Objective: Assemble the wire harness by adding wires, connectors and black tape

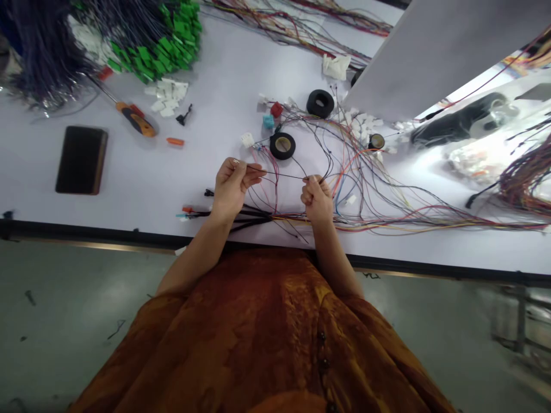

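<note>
Between my two hands a thin dark wire (284, 175) is stretched nearly straight above the table. My left hand (235, 182) pinches one end, its tip sticking out past the thumb. The fingers of my right hand (317, 195) are closed round the same wire, where other dark wires also run close by. Under and beside the hands lies a wire harness (293, 217), with black-sleeved branches toward the left. A roll of black tape (283, 146) rests just beyond the hands, near a white connector (247, 140) and a light-blue connector (268, 121).
A phone-like dark slab (81, 160), a screwdriver (135, 119) and an orange piece (175, 141) lie at the left. Bundled cables with green connectors (159, 54) fill the back left. Another tape roll (320, 104) lies farther back. A grey-white panel (430, 57) rises at the right.
</note>
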Action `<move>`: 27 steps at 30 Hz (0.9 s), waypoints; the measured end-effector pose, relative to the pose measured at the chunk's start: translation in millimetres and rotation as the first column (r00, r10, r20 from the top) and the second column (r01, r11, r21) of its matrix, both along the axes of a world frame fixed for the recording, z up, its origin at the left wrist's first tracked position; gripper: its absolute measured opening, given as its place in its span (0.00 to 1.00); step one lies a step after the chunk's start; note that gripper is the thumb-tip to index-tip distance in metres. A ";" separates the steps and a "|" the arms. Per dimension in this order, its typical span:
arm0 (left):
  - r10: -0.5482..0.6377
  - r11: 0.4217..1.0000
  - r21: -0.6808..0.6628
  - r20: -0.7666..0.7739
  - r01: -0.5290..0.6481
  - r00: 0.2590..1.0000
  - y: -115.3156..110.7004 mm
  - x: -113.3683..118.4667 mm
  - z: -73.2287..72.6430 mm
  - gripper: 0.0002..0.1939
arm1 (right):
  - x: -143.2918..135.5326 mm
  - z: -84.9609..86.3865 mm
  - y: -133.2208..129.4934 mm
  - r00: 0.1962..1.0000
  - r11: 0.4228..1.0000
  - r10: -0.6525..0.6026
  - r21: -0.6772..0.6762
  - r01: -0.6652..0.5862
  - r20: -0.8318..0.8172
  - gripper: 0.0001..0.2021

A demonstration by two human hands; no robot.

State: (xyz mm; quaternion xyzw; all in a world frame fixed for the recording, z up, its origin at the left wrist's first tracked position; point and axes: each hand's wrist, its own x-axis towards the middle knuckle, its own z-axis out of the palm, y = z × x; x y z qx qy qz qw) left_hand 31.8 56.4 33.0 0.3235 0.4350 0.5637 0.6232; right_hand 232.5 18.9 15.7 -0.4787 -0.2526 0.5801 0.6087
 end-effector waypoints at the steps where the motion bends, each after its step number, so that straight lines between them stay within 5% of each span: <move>1: -0.001 1.000 0.008 0.002 0.001 1.000 -2.3 0.8 0.3 0.21 | 0.7 -0.4 0.0 1.000 1.000 -0.027 0.002 0.027 0.001 0.23; 6: -0.020 0.995 0.100 -0.059 0.026 0.998 -4.7 -1.4 21.1 0.21 | 5.3 -6.9 -3.0 0.996 0.998 0.067 0.016 -0.068 0.060 0.19; 11: -0.021 0.961 0.271 -0.142 0.060 0.990 25.5 1.4 44.1 0.18 | 7.9 -10.7 -9.7 0.955 0.975 0.203 0.049 -0.218 0.214 0.14; 14: -0.069 0.960 0.257 -0.165 0.110 0.984 55.0 7.6 38.4 0.16 | 8.6 -6.2 -14.1 0.917 0.963 0.228 0.061 -0.262 0.327 0.10; 18: -0.101 0.987 0.108 -0.172 0.121 0.980 72.4 13.8 15.0 0.16 | 6.3 0.0 -17.0 0.915 0.988 0.054 0.113 -0.108 0.399 0.09; 23: -0.036 0.997 0.059 -0.139 0.045 0.990 43.4 13.6 5.6 0.17 | -1.7 -0.4 -12.4 0.926 0.986 -0.136 0.138 0.092 0.353 0.14; 27: -0.027 0.999 0.017 -0.104 0.029 0.994 20.3 12.1 7.6 0.17 | -6.5 -1.7 -6.4 0.957 0.985 -0.168 0.081 0.153 0.236 0.20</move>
